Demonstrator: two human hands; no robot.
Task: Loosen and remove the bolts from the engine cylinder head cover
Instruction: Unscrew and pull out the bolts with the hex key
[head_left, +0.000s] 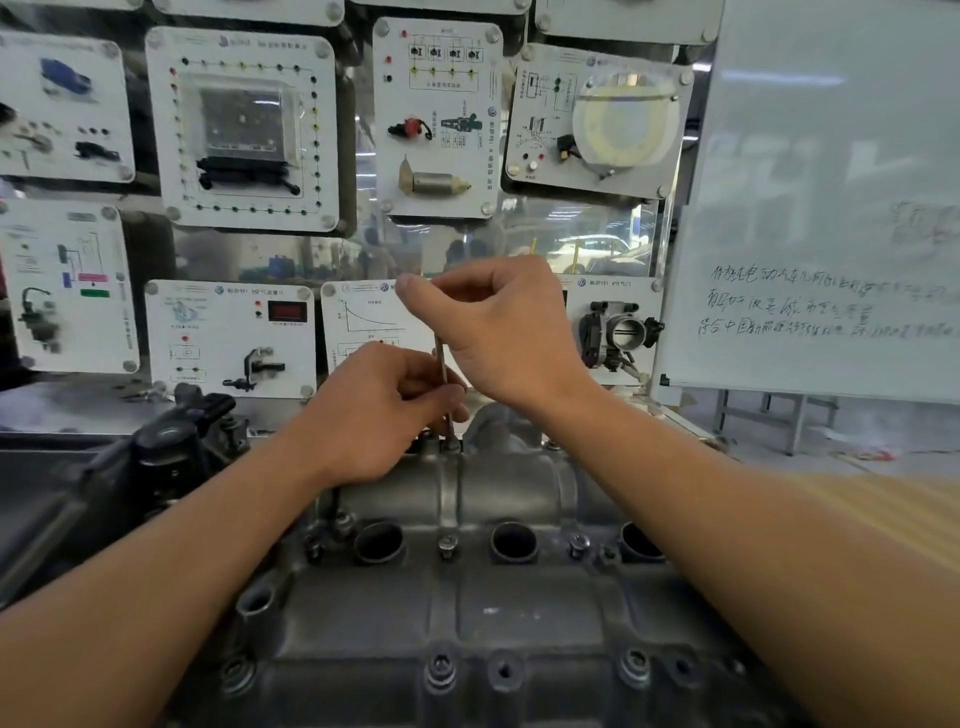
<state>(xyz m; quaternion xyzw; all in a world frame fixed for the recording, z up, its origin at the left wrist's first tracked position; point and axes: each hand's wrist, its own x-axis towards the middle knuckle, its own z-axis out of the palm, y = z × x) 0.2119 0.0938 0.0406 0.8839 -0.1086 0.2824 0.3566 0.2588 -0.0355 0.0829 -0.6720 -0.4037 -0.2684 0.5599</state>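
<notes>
Steel hex key (440, 364), ctr frame: upright in bolt (452, 445); left hand (384, 415) pinches shaft, right hand (498, 332) grips top. Risk: tilt may slip tip, rounding bolt.

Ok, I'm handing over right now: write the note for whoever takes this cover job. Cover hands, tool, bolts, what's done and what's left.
Hands: left hand grips the lower shaft of the thin key; right hand pinches its top.
The key stands upright on a bolt at the far edge of the cover.
Done: nothing I can confirm.
Left: turn this one out, then the middle-row bolts and near-edge bolts, which sit in place.
</notes>
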